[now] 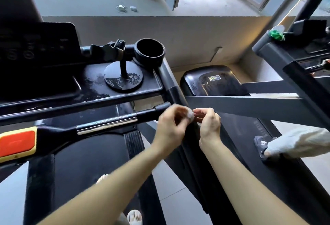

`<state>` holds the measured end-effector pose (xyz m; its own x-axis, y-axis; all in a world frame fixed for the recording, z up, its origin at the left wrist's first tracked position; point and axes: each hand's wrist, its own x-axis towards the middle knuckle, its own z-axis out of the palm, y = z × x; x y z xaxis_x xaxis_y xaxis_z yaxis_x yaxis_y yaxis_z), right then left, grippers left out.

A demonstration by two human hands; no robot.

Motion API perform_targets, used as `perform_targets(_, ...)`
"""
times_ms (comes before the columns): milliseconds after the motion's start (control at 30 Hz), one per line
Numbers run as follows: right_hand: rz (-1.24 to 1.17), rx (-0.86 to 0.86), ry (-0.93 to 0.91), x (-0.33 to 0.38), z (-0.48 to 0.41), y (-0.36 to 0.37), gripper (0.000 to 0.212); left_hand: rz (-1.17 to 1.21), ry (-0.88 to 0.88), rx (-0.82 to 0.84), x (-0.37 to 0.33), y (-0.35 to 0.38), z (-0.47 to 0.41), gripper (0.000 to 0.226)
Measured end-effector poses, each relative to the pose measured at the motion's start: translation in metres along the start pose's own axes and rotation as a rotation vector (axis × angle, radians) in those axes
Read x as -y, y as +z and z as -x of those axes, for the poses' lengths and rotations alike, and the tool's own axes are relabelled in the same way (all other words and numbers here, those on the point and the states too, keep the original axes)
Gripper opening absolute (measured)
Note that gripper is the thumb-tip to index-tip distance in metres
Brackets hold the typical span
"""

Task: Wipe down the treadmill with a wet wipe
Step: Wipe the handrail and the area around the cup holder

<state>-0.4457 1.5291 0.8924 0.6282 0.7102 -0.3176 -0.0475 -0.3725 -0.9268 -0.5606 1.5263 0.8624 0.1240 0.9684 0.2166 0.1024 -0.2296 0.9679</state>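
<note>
The left hand (170, 124) and right hand (209, 125), close together, pinch the balled wet wipe (190, 115) above the treadmill's (89, 103) right edge; its handlebar (107, 124) stretches leftward, nearest the left hand.

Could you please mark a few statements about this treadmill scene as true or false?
1. The left hand and the right hand both pinch the wipe. True.
2. The wipe lies flat on the console tray. False: it is bunched up between the fingers, off the tray.
3. A round-based stand is on the console tray. True.
4. The cup holder is left of the stand. False: it is to the right.
</note>
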Motion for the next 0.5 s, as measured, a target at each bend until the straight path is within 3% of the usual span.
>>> perform_targets(167, 0.009, 0.020, -0.034, -0.001, 0.005, 0.000, 0.042, -0.346, 0.037, -0.110, 0.009, 0.000, -0.040, 0.011)
perform_targets(267, 0.019, 0.030, -0.037, -0.001, 0.006, -0.001, 0.044, -0.125, -0.065, -0.091, 0.006, 0.008, -0.004, 0.012)
perform_targets(433, 0.008, 0.024, -0.060, -0.004, 0.002, -0.004, 0.038, 0.274, -0.318, 0.162, -0.008, 0.017, 0.083, 0.016)
perform_targets(500, 0.020, 0.027, -0.094, -0.005, 0.000, -0.002, 0.035, 0.309, -0.416, 0.091, -0.003, 0.018, 0.074, 0.016)
